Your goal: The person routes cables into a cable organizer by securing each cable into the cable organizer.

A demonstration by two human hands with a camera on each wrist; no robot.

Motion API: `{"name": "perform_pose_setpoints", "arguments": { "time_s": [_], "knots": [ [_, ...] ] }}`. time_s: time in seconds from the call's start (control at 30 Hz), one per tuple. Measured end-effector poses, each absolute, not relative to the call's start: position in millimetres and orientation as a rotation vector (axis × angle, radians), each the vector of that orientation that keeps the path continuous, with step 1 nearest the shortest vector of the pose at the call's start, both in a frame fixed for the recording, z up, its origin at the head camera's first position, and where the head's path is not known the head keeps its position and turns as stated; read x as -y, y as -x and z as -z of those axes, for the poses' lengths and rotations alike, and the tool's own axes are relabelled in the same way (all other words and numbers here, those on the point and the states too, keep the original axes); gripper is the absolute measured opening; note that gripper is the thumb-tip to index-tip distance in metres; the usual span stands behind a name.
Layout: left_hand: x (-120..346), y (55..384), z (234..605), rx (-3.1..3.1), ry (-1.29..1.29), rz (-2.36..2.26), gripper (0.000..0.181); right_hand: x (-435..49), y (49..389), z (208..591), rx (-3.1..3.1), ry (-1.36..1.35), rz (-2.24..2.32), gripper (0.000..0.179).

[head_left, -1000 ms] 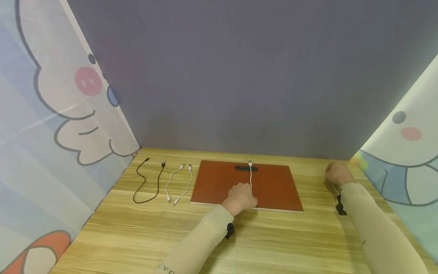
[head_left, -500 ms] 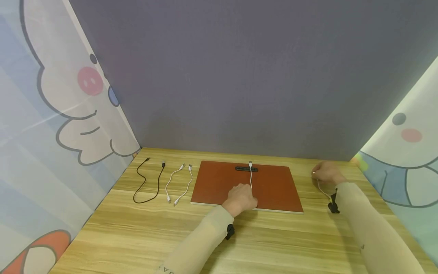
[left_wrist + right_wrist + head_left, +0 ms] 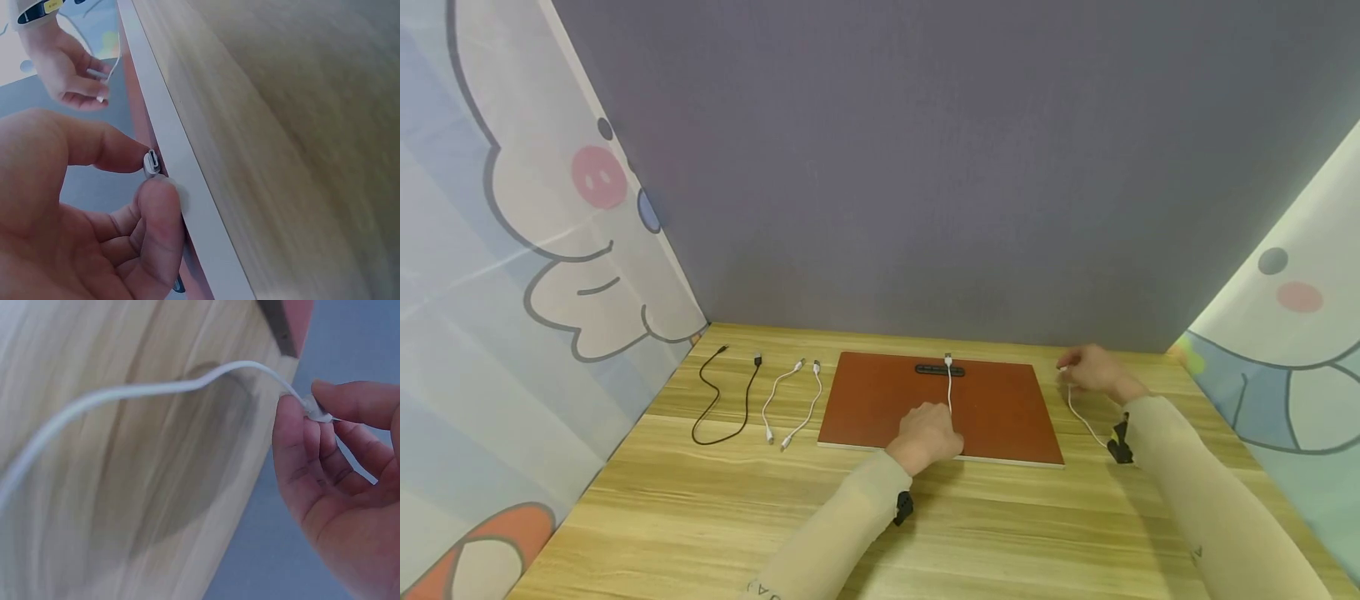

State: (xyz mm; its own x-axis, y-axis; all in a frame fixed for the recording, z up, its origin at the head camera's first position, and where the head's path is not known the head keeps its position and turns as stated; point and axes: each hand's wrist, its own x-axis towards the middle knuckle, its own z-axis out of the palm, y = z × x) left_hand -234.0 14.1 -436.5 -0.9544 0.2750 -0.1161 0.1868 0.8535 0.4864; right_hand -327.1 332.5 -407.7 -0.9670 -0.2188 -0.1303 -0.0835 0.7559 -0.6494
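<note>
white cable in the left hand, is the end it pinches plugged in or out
Out: the left wrist view shows the plug pinched in the left hand, its open metal tip bare and in no socket.

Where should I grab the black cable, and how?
Probably pinch the sides of its bigger plug from above. That end lies on the table with nothing over it, and looks chunkier than the thin cord, so should be easier to hold.

Centre-left, the left hand [image 3: 81, 244] pinches an oval, metal-tipped white plug [image 3: 151, 165]; upper left, the right hand [image 3: 62, 70] holds a thin white cable [image 3: 119, 50].
</note>
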Motion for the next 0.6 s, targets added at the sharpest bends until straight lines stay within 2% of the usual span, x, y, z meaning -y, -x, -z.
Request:
{"name": "perform_pose_setpoints", "arguments": {
  "time_s": [0.4, 0.6],
  "knots": [
    [-13.6, 232.2, 436.3, -2.818, -0.311, -0.839, 0.034, -307.3, 325.7, 402.9, -2.696, 0.315, 1.215, 0.028],
    [-10.6, 232.8, 436.0, -2.792, -0.276, -0.91, 0.037, -297.7, 320.1, 395.1, -2.679, 0.36, 1.245, 0.027]
  ]
}}
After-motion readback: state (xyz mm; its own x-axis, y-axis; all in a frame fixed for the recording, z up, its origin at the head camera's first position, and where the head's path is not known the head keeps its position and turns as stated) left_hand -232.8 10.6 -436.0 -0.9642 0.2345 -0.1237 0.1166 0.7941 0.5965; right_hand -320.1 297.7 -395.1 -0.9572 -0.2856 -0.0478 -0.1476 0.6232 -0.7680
